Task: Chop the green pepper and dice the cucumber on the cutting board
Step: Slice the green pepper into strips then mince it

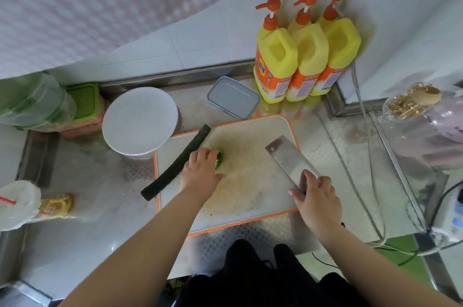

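Gripping the cleaver (pixel 288 159) near its handle end is the right hand (pixel 318 196), index finger laid along the blade's spine, the rest curled round the handle, which I can't see under the palm; blade lies flat on the board's right side, tip pointing up-left; left hand (pixel 200 171) has its fingers curled over the pepper (pixel 220 156), holding it down mid-board, only a green edge showing past the fingertips.

Now by size as I watch: steel counter (pixel 87 206) runs under everything; board (pixel 250 181), white with an orange rim, sits centre, its middle stained yellowish; round white tub (pixel 140 121) just beyond the board's left corner; three yellow bottles (pixel 305 56) with orange pumps crowd the back corner, touching one another; stack of green-lidded boxes (pixel 50 106) far left; clear jar (pixel 413 111) at right with a wooden scoop on golden bits; cup (pixel 17 204) with a red straw at lower left, a yellow-printed bag beside it; grey lid (pixel 233 97) between tub and bottles; cucumber (pixel 178 164), long and dark, lies slantwise across the board's left edge, just beside my left hand, whole as far as I can tell.
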A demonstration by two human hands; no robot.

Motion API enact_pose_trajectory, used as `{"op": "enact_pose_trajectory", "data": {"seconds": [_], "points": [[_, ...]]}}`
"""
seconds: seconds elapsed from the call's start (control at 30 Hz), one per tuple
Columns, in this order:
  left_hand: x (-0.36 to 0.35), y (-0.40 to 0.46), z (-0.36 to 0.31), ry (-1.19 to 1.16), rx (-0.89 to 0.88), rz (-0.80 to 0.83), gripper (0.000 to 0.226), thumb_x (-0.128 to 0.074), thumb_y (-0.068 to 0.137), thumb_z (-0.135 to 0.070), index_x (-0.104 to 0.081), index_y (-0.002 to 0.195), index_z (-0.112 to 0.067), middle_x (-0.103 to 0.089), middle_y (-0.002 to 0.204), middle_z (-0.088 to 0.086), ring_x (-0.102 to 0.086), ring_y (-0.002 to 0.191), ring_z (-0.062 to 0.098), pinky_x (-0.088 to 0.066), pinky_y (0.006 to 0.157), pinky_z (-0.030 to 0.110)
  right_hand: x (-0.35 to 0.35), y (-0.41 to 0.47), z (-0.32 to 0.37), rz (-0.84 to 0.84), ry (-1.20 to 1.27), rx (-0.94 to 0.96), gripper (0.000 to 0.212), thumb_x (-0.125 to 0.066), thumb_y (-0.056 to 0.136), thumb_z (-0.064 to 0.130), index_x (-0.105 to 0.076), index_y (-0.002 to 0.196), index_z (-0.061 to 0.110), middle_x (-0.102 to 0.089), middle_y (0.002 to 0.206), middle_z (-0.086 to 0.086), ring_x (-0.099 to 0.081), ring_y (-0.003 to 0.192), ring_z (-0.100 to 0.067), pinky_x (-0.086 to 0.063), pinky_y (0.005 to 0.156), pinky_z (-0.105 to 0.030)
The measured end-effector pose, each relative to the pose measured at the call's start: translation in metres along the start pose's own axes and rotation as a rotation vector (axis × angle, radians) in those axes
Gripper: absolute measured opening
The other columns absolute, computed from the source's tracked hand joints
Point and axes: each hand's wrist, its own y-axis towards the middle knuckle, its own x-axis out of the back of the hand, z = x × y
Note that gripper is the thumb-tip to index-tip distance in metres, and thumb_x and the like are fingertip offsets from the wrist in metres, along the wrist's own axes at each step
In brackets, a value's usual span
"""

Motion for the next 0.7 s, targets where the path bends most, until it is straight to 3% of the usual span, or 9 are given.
{"op": "enact_pose_trajectory", "data": {"seconds": [0.23, 0.4, 0.5, 0.6, 0.7], "points": [[-0.002, 0.011, -0.008, -0.044, 0.033, -0.005, 0.052, -0.059, 0.092, -0.035, -0.041, 0.139, -0.023, -0.047, 0.134, 0.0, -0.043, 0.124, 0.023, -0.039, 0.1, 0.036, 0.009, -0.003, -0.004, 0.092, 0.151, -0.148, 0.057, -0.053, 0.089, 0.053, -0.03, 0.133, 0.024, -0.047, 0.112, -0.009, -0.056, 0.096, -0.028, -0.045, 0.064, -0.033], [-0.02, -0.018, -0.013, -0.127, -0.259, 0.057, 0.039, -0.062, 0.089, -0.024, -0.055, 0.127, -0.027, -0.045, 0.134, -0.003, -0.048, 0.118, 0.023, -0.047, 0.093, 0.04, 0.009, 0.001, -0.014, 0.068, 0.066, -0.077, 0.058, -0.043, 0.094, 0.051, -0.027, 0.143, 0.024, -0.061, 0.108, -0.009, -0.056, 0.103, -0.03, -0.045, 0.07, -0.036], [-0.035, -0.038, -0.017, -0.096, -0.348, 0.015, 0.057, -0.072, 0.081, -0.02, -0.045, 0.13, -0.033, -0.04, 0.138, -0.001, -0.052, 0.115, 0.026, -0.054, 0.083, 0.043, 0.01, 0.002, -0.013, -0.001, 0.128, -0.057, 0.044, -0.038, 0.097, 0.045, -0.04, 0.132, 0.018, -0.065, 0.102, -0.007, -0.061, 0.094, -0.03, -0.047, 0.065, -0.035], [-0.042, -0.052, -0.019, -0.265, -0.241, 0.018, 0.071, -0.072, 0.082, -0.033, -0.03, 0.139, -0.037, -0.03, 0.144, -0.005, -0.047, 0.121, 0.02, -0.049, 0.091, 0.041, 0.018, 0.003, -0.008, 0.049, 0.227, -0.102, 0.039, -0.034, 0.098, 0.048, -0.046, 0.124, 0.021, -0.069, 0.097, -0.003, -0.065, 0.085, -0.03, -0.045, 0.062, -0.033], [-0.04, -0.057, -0.025, -0.652, 0.02, -0.041, 0.057, -0.073, 0.084, -0.029, -0.046, 0.134, -0.024, -0.036, 0.132, -0.008, -0.053, 0.111, 0.014, -0.047, 0.091, 0.028, 0.025, 0.003, 0.003, 0.026, 0.24, -0.022, 0.034, -0.04, 0.098, 0.043, -0.054, 0.122, 0.023, -0.071, 0.09, -0.003, -0.066, 0.083, -0.029, -0.043, 0.061, -0.032]]}}
